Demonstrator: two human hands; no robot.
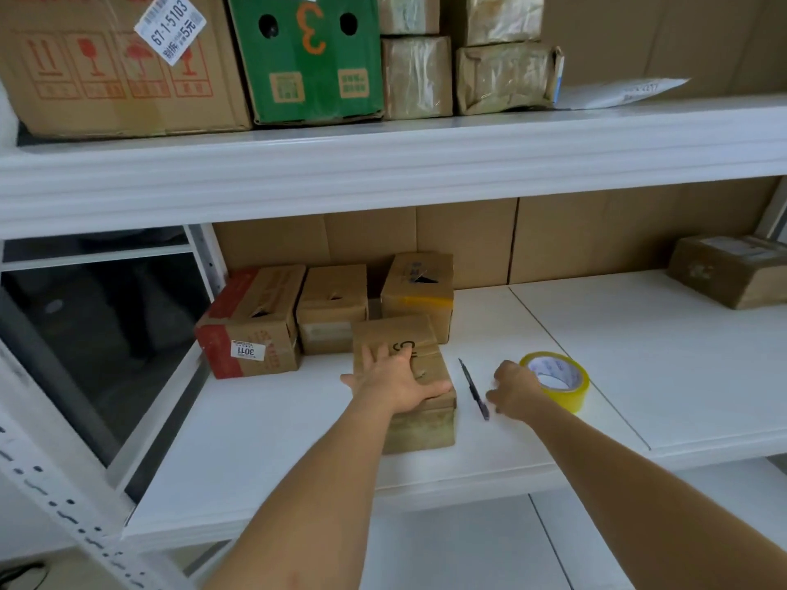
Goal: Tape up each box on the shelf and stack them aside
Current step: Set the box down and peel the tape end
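Observation:
A small brown cardboard box [421,432] stands on the white shelf [277,440] near its front edge. My left hand [396,376] lies flat on the box's top, fingers spread, thumb at the right edge. A roll of yellow tape [562,383] lies flat to the right of the box. My right hand [513,389] is against the roll's left side and is blurred; its fingers look curled, and whether they hold the roll is unclear. Behind the box stand three more boxes: a red-and-brown one [251,330], a plain one [332,308] and a taller one [419,287].
A thin dark pen-like tool [475,389] lies between the box and my right hand. Another brown box [732,270] sits at the far right of the shelf. The upper shelf [383,163] overhangs, loaded with large cartons, including a green one [311,57].

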